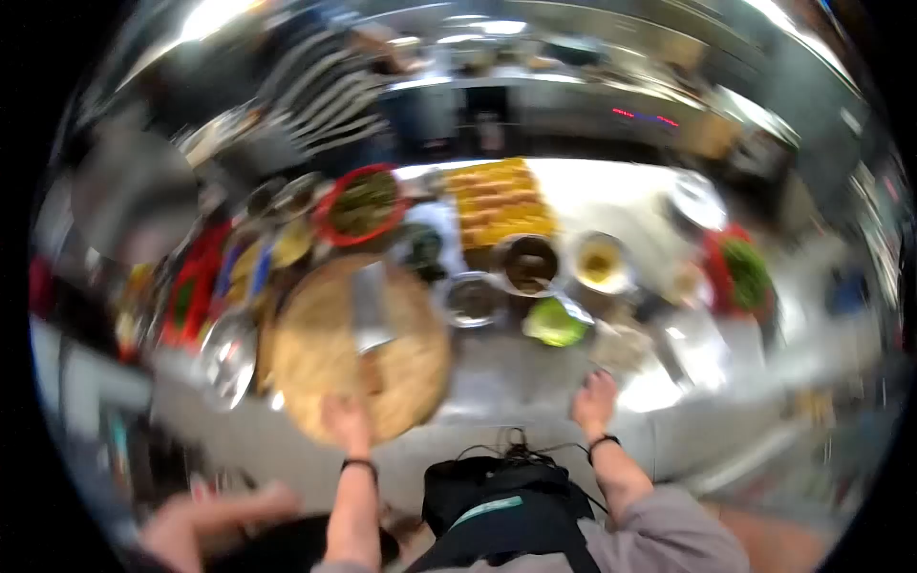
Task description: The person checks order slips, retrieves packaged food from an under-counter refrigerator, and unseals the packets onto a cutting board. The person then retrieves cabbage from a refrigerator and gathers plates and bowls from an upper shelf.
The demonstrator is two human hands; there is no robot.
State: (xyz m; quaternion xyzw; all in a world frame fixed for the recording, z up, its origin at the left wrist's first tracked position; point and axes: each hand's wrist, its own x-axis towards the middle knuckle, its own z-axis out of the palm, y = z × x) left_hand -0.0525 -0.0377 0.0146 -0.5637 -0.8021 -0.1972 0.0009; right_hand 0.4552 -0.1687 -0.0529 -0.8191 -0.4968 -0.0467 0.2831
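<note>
My left hand (pixel 347 420) is over the near edge of a round wooden chopping board (pixel 411 334), close to the brown handle of a cleaver (pixel 371 310). The cleaver lies on the board with its blade pointing away from me. Blur hides the left fingers, and I cannot tell whether they touch the handle. At the metal table's front edge is my right hand (pixel 594 396), its fingers curled in. What they hold, if anything, cannot be made out. Just beyond it lies a blurred whitish heap (pixel 623 346), with a bright green leafy piece (pixel 556 323) farther left.
Behind the board stands a red basin of greens (pixel 361 202). A yellow tray (pixel 506 205) carries rows of food. Several bowls, including a dark one (pixel 528 265), stand mid-table. Another red basin (pixel 740 274) is at right. Another person's arm (pixel 220 516) reaches in at lower left; someone in stripes (pixel 325 86) stands behind.
</note>
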